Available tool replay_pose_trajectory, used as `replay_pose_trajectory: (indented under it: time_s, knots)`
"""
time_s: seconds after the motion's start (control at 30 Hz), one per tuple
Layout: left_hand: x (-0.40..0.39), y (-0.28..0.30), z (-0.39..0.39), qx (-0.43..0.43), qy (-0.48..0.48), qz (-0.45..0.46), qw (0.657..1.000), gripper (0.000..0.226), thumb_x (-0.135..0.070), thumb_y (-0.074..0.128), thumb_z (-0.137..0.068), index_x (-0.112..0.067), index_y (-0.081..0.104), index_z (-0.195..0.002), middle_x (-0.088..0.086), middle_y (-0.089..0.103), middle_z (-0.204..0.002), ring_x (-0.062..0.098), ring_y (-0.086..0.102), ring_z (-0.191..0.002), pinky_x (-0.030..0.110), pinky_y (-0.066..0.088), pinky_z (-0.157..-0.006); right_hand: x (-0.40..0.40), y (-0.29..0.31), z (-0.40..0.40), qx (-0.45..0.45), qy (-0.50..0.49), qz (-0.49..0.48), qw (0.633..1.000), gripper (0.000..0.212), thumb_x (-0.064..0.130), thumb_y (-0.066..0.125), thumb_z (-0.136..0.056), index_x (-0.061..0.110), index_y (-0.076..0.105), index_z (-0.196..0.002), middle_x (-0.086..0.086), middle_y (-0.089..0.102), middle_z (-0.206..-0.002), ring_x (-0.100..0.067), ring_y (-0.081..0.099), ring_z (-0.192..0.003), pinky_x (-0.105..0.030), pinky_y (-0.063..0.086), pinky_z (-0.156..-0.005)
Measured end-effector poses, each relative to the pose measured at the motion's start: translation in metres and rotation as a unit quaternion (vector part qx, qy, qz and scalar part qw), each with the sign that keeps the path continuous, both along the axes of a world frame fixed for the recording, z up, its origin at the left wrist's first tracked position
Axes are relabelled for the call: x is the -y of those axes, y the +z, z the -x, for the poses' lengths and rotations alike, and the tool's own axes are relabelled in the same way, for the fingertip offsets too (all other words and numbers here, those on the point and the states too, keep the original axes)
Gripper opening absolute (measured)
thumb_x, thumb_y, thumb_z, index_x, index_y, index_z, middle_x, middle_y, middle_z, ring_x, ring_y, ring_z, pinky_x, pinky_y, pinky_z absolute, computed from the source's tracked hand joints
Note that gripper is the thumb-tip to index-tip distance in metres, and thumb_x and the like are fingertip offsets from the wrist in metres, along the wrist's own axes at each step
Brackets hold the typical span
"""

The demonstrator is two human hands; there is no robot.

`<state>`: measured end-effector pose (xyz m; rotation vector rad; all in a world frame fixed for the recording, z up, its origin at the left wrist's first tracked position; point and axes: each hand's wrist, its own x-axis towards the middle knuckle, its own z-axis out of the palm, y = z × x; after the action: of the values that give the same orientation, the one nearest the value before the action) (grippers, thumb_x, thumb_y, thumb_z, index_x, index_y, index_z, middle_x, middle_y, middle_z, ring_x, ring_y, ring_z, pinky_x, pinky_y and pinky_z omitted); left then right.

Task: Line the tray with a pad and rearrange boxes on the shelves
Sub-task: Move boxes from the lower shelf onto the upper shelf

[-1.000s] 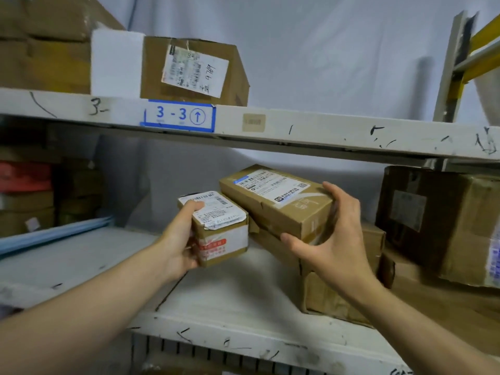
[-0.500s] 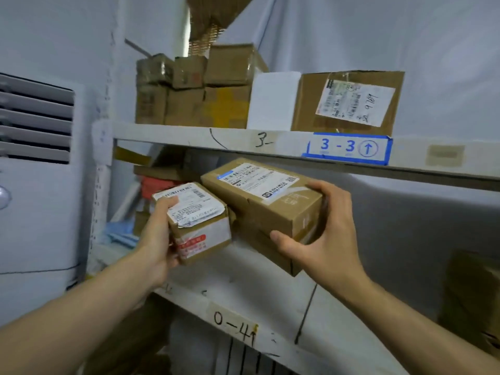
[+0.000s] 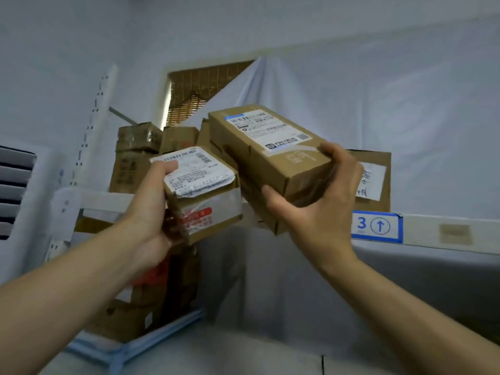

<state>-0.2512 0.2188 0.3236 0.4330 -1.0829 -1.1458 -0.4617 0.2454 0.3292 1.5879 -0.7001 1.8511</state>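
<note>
left grip (image 3: 151,212) grasps small box (image 3: 205,196) | right grip (image 3: 319,212) grasps long box (image 3: 270,155) at 2 o'clock, raised before shelf (image 3: 438,234)

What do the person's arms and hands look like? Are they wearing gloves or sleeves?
No gloves and no sleeves in view. Both forearms are bare right down to the bottom edge of the picture. The left hand and the right hand are bare too, with no rings, watch or wristband showing. The thumbnails that show look short and plain, with no polish.
</note>
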Motion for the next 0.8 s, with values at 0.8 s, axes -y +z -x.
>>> replay_pose_trajectory:
  time_s: [0.8]
  knots:
    - [0.064,0.076,0.107,0.026,-0.051,0.042,0.997,0.027,-0.047,0.054,-0.096,-0.025,0.069,-0.093,0.004,0.077,-0.070,0.027,0.069,-0.089,0.047,0.054,-0.090,0.084,0.203,0.100,0.160,-0.290,-0.180,0.926,0.105,0.083,0.067,-0.062,0.019,0.035,-0.139,-0.014,0.033,-0.142,-0.038,0.038,-0.129,-0.054,0.043,-0.088]
